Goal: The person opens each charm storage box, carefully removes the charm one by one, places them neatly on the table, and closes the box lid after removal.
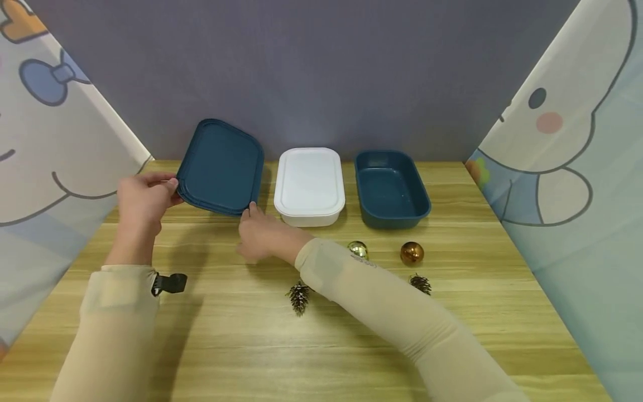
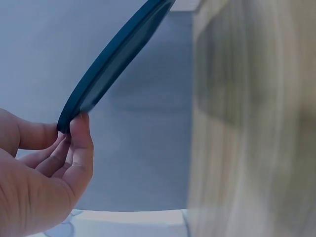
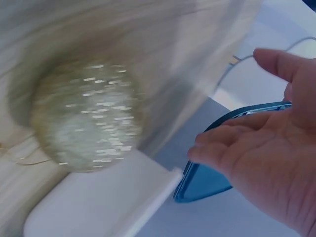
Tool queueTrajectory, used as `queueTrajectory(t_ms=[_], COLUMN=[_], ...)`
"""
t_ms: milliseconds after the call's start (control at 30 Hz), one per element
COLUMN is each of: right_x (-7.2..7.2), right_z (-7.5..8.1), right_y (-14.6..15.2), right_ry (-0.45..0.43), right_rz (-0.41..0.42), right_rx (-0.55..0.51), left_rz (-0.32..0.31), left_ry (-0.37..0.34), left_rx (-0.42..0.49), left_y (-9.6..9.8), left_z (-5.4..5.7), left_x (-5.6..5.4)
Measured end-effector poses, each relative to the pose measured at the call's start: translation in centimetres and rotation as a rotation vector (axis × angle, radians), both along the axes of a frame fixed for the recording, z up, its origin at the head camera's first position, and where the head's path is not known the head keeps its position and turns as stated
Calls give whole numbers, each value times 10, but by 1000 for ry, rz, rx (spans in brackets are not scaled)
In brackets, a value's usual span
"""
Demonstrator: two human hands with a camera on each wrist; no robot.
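A dark blue lid (image 1: pixel 221 167) is held up off the table at the back left, tilted. My left hand (image 1: pixel 143 204) pinches its near left corner between thumb and fingers; the left wrist view shows this grip on the lid's rim (image 2: pixel 79 94). At the near right corner is my right hand (image 1: pixel 263 234). In the right wrist view that hand's fingers (image 3: pixel 217 140) lie nearly straight against the lid, with the thumb held apart. To the right stand a white box with a white lid (image 1: pixel 310 181) and an uncovered dark blue box (image 1: pixel 392 192).
A gold ball (image 1: pixel 358 248), partly behind the right sleeve, and a copper-coloured ball (image 1: pixel 412 253) lie in front of the boxes. Two pine cones, one on the left (image 1: pixel 299 298) and one on the right (image 1: pixel 420 283), lie nearer. A grey wall (image 1: pixel 321 72) rises behind the table.
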State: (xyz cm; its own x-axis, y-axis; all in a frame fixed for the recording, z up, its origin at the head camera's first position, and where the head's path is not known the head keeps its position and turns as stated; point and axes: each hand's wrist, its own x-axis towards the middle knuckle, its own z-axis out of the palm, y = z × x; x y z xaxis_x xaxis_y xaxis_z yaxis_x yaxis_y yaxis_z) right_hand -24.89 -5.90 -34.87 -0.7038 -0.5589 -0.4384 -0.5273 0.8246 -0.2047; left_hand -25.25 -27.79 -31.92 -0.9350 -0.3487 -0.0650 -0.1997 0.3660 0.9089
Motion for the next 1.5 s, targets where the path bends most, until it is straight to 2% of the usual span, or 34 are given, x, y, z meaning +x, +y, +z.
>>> queueTrajectory(t_ms=[100,333,567,733,933,1133,1233,1367,1500], right_x=[2,11,27,36,44,47,47,47,48], right_z=[8,29,49,58,58,56,58,63,64], right_y=[-1,2,9,17,20,21,23,25,32], right_ry=[34,71,132,211,333,480,554,565,600], right_rz=[-51,-163,-256,-267,-214,-155,-141,-158,-184], right_rx=[-49,-113,-158,-175,-173,-141,-139,-155,-186], left_rz=[19,63,90,103,99,32,-27,-95,-153], left_ry=[55,190,285,302,312,288,279,289,302], left_rx=[21,237,387,467,485,420,438,471,461], left_y=[7,16,20,26,38,60,72,89,106], left_z=[10,26,37,38,33,32,34,37,39], left_x=[4,13,20,20,23,37,43,49,55])
